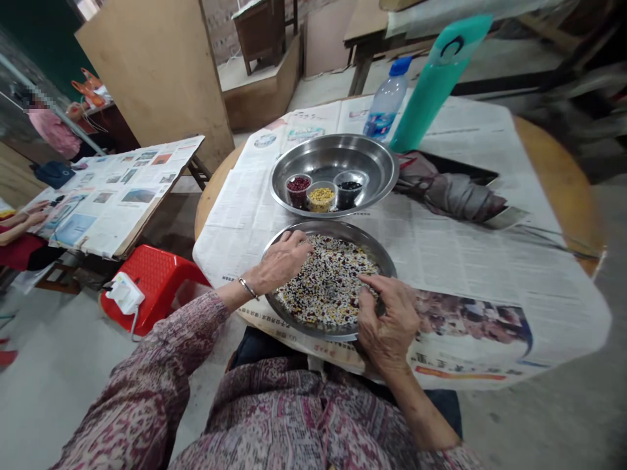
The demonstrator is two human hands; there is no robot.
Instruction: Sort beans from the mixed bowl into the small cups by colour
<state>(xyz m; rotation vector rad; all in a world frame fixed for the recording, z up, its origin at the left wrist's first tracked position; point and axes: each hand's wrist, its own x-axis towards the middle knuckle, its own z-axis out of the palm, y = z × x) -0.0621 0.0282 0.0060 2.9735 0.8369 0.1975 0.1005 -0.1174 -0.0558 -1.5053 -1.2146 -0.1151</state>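
Note:
A shallow steel basin point(381, 251) holds a spread of mixed white grains and dark red, black and yellow beans point(328, 281). Over its left side, my left hand point(287, 260) has its fingers curled together at the grain; what they hold, if anything, is hidden. At the right rim, my right hand point(389, 320) has thumb and forefinger drawn together in a pinch, its contents too small to make out. Behind stands a second steel basin point(337, 149) with three small clear cups: red beans point(298, 189), yellow beans point(321, 197) and black beans point(349, 189).
Newspaper point(465, 261) covers the round table. A water bottle point(386, 98), a tall green container point(435, 85) and a folded grey umbrella point(450, 189) sit beyond the basins. A red stool point(151, 281) is at left, near another newspaper-covered table point(122, 196) with people beside it.

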